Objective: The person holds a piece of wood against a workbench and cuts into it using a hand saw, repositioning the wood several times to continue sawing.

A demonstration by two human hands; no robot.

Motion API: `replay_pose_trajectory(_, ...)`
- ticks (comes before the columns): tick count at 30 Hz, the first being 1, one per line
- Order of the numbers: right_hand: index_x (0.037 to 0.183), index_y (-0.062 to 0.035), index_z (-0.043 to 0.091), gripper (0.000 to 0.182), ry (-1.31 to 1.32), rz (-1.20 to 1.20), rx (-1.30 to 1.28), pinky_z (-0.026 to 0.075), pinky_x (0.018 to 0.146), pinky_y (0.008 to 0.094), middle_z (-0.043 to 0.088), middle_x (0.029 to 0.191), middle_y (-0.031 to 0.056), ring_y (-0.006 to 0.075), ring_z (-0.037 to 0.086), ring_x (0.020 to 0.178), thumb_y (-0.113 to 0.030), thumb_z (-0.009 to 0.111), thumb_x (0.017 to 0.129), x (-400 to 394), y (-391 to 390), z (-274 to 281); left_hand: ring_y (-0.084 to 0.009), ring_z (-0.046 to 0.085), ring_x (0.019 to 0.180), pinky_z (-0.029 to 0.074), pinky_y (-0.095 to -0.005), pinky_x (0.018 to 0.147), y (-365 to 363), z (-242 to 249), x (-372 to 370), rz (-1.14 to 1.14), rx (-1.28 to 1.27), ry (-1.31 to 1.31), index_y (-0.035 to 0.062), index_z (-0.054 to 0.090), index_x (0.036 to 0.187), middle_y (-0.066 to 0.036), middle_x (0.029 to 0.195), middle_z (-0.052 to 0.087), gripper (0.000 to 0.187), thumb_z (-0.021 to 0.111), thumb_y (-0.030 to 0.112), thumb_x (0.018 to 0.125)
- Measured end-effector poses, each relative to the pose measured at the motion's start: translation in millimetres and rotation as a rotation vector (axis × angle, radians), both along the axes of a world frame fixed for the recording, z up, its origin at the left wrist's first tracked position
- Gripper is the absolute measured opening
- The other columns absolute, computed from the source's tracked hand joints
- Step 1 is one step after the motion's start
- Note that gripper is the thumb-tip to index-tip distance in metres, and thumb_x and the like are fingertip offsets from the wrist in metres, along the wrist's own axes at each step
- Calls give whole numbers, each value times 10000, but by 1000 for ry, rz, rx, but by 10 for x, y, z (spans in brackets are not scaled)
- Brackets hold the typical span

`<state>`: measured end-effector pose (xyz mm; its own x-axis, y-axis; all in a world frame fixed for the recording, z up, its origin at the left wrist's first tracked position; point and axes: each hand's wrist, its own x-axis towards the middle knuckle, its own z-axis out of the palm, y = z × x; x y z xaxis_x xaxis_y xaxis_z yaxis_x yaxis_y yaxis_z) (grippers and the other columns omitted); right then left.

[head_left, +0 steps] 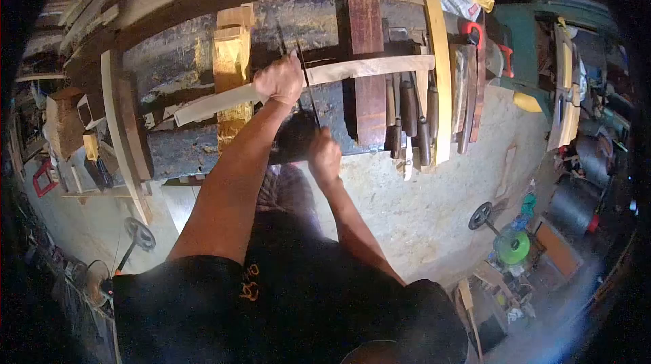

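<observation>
- Far left: shelving and clutter (64,120) with wood offcuts; a red-framed tool (42,177) lies low beside it. Little free room on this side.
- Left end of the workbench (183,59): a pale plank (122,133) stands on edge along it, with bare concrete floor (420,208) below.
- Dark, worn bench beams run across the view; a yellowish wooden block (232,59) sits upright on them, just left of the hands.
- Long pale wooden strip (305,79): lies across the bench from lower left to upper right, slightly curved, its right end meeting an upright pale batten (439,72).
- Left hand (279,79): fingers curled shut, pressing down on the wooden strip near its middle.
- Thin saw blade (308,92): stands almost upright across the strip, just right of the left hand, touching the strip's edge.
- Right hand (324,157): closed in a fist around the saw's dark handle (298,135), at the near bench edge, below the strip. Hands are apart.
- Right of the hands: a dark reddish block (366,65), then a row of chisels (410,120) lying side by side, handles toward the near edge.
- Far right: open floor, a green round object (512,247), and crowded shelves.
</observation>
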<state>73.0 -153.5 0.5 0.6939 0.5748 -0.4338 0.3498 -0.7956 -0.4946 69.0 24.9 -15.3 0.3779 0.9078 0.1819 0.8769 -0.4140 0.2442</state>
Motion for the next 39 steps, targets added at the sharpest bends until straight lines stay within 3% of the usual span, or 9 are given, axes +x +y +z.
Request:
replay_pose_trajectory(3, 808, -3, 515, 220, -181, 123, 242, 452, 545, 548, 583, 663, 279, 458, 579, 616, -191, 457, 908, 196, 610, -65, -256, 568, 393, 445, -375, 426, 44, -32, 10, 12, 23, 45, 129, 611, 492, -97, 507, 599, 438, 487, 323, 864)
replay_pose_trajectory(9, 790, -11, 506, 225, -45, 41, 94, 449, 488, 530, 573, 623, 268, 453, 581, 591, -195, 472, 915, 16, -52, 53, -253, 578, 405, 444, -376, 424, 73, 6, 51, 33, 34, 23, 133, 615, 494, -105, 511, 602, 453, 475, 328, 879)
replay_pose_trajectory(15, 876, 0, 524, 172, -147, 80, 248, 454, 508, 516, 569, 624, 267, 436, 590, 603, -170, 496, 893, 249, 746, -5, -248, 582, 410, 434, -379, 412, 44, -44, 16, 6, 14, 0, 142, 612, 502, -99, 497, 595, 439, 476, 319, 880)
replay_pose_trajectory(21, 878, -26, 515, 125, -45, 44, 87, 458, 528, 514, 578, 650, 264, 442, 588, 607, -142, 475, 896, -30, -191, -100, -250, 588, 420, 445, -386, 423, 38, -8, 28, -3, -1, 27, 145, 605, 506, -96, 517, 606, 434, 471, 314, 883)
replay_pose_trajectory(27, 834, -20, 494, 153, -155, 87, 200, 456, 509, 525, 580, 632, 257, 442, 584, 589, -157, 471, 898, 204, 595, -17, -255, 601, 445, 465, -391, 450, 33, 15, 16, 2, -32, 69, 145, 621, 562, -101, 546, 617, 407, 454, 315, 893)
replay_pose_trajectory(31, 840, -20, 497, 198, -18, 17, 56, 464, 537, 528, 585, 637, 257, 434, 598, 620, -203, 469, 910, -52, -176, -21, -267, 606, 459, 472, -391, 465, 43, -1, 33, 9, -40, 25, 131, 617, 599, -110, 555, 620, 395, 441, 314, 901)
replay_pose_trajectory(37, 854, -28, 509, 210, -111, 65, 201, 471, 568, 524, 587, 655, 266, 444, 601, 655, -224, 467, 917, 207, 625, -18, -277, 609, 476, 478, -401, 482, 29, 71, 18, 14, -71, 77, 126, 615, 617, -120, 562, 620, 400, 423, 323, 907)
replay_pose_trajectory(39, 860, -20, 509, 220, -122, 66, 158, 468, 569, 525, 585, 668, 273, 453, 594, 666, -226, 460, 921, 134, 384, 34, -277, 609, 477, 479, -401, 484, 34, 38, 28, 15, -75, 68, 125, 616, 617, -120, 561, 619, 403, 421, 325, 907)
